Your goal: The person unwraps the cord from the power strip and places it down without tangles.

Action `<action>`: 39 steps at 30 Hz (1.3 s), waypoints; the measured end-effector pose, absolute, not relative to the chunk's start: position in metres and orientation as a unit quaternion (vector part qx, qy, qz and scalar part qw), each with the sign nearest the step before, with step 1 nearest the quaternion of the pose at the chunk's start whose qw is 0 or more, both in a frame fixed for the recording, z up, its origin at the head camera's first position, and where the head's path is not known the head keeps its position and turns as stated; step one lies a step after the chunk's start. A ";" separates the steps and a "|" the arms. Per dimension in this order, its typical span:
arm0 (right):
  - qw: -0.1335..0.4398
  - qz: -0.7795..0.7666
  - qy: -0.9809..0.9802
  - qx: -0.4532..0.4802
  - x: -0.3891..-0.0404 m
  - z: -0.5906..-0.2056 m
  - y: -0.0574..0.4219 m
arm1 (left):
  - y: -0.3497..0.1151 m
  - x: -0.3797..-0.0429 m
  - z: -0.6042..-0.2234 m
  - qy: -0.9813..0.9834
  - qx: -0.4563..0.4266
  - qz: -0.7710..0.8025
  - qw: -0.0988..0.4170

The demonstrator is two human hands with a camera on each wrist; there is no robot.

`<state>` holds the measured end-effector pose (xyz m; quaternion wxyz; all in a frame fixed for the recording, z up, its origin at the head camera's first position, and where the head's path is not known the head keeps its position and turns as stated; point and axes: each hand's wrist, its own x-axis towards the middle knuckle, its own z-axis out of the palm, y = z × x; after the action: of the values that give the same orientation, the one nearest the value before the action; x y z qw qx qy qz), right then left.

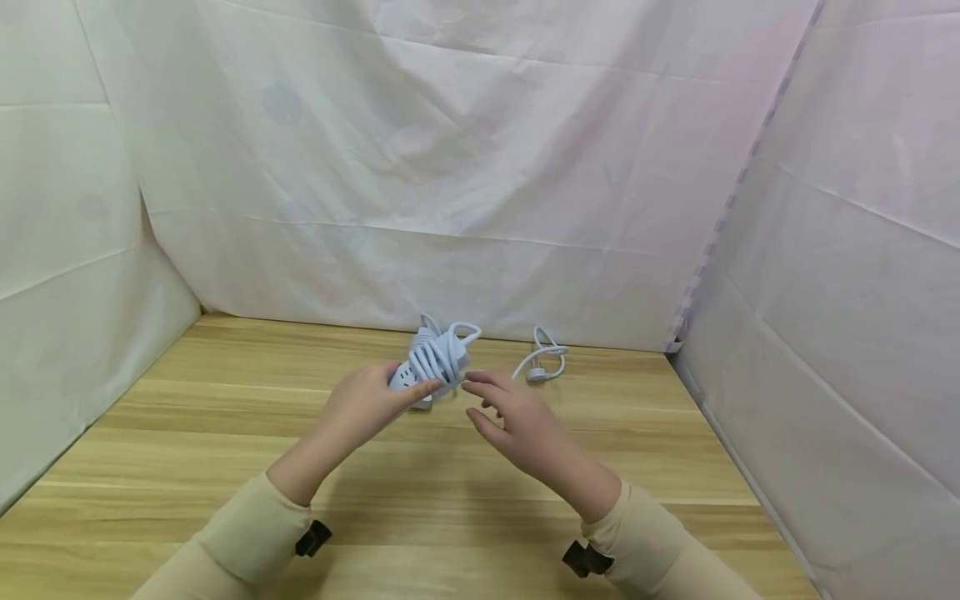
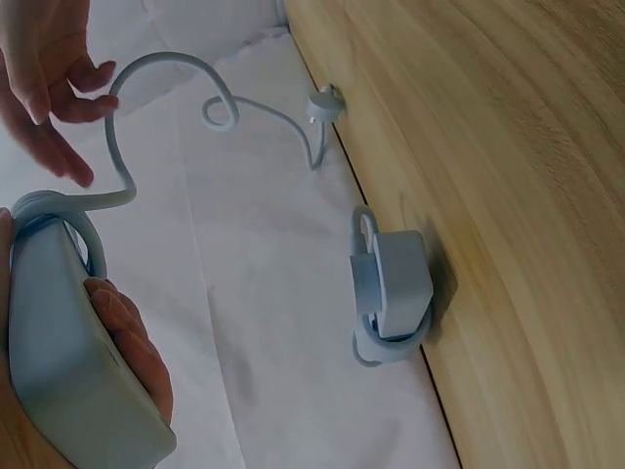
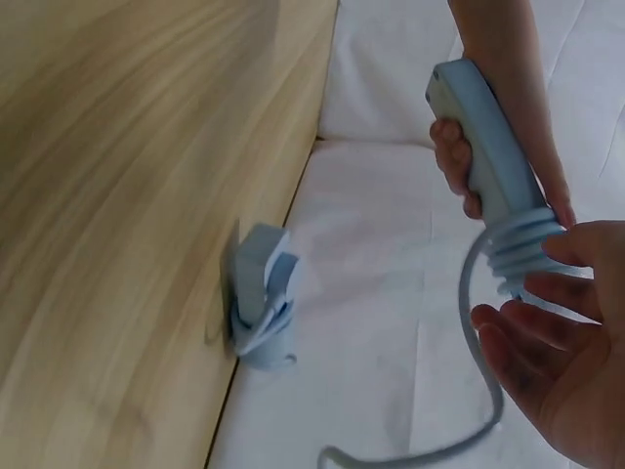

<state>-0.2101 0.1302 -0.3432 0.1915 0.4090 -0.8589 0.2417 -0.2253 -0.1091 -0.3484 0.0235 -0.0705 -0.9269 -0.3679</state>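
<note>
My left hand (image 1: 360, 404) grips a white power strip (image 1: 405, 377), lifted off the table, with its cord (image 1: 432, 363) wound in several turns around the far end. Seen from the left wrist, the strip's plain back (image 2: 78, 362) lies between palm and fingers. My right hand (image 1: 521, 421) is just right of the wound end, its fingers loosely bent and apart; the right wrist view shows them close to the coils (image 3: 522, 249), and whether they touch is unclear. A loose stretch of cord runs off to its plug (image 2: 325, 105) on the table.
A second power strip (image 2: 403, 283), wrapped in its own cord, stands on the wooden table (image 1: 225, 450) near the back edge, partly behind the held one in the head view. White cloth (image 1: 450, 167) hangs at the back and along both sides.
</note>
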 end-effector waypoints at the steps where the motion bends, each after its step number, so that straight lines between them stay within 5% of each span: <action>1: 0.181 0.250 -0.859 0.408 -0.211 -0.344 0.127 | -0.108 -0.225 -0.348 -0.926 -0.072 -0.369 0.024; 10: 0.119 0.313 -0.855 0.397 -0.216 -0.355 0.108 | -0.101 -0.219 -0.342 -0.922 -0.086 -0.377 0.036; 39: 0.161 0.276 -0.832 0.454 -0.198 -0.349 0.118 | -0.107 -0.218 -0.345 -0.946 -0.098 -0.304 0.047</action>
<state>-0.1984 0.1182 -0.3494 0.1614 0.4538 -0.8316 0.2763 -0.2180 -0.1069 -0.3445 0.0471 -0.0984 -0.9463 -0.3042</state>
